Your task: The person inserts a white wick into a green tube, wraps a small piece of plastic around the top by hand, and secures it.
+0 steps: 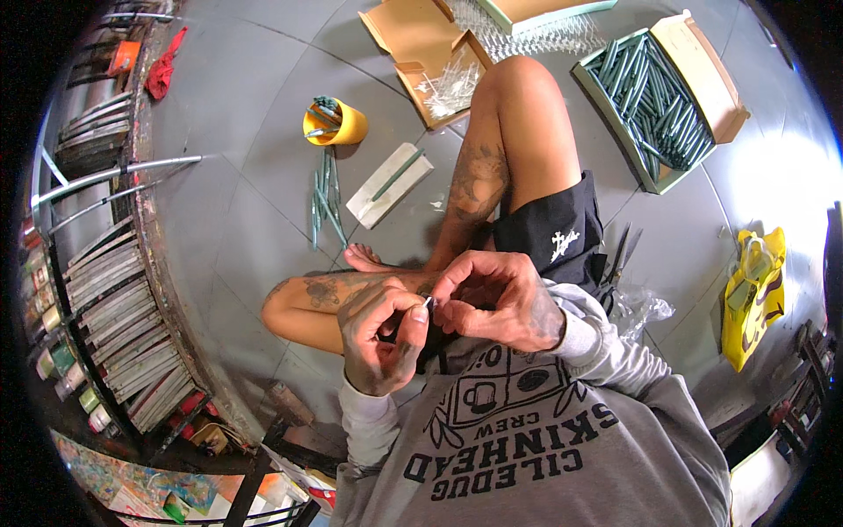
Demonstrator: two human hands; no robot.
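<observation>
In front of my lap, my left hand (pixel 383 336) pinches a small white piece (pixel 428 301) between thumb and forefinger. Close against it, my right hand (pixel 507 303) has its fingers pinched together at the same spot; what they grip is too small and hidden to tell. Beyond my legs, a dark green pen-like stick (pixel 398 174) lies on a pale flat block (pixel 376 200). Several similar loose sticks (pixel 325 198) rest on the floor beside it. A yellow cup (pixel 352 126) holds more of them.
An open cardboard box (pixel 414 51) contains thin white pieces (pixel 454 86). At far right, a larger box (pixel 650 186) is full of green sticks. Scissors (pixel 622 253), clear plastic (pixel 645 309) and a yellow bag (pixel 753 294) lie at right. A loaded shelf (pixel 132 316) lines the left.
</observation>
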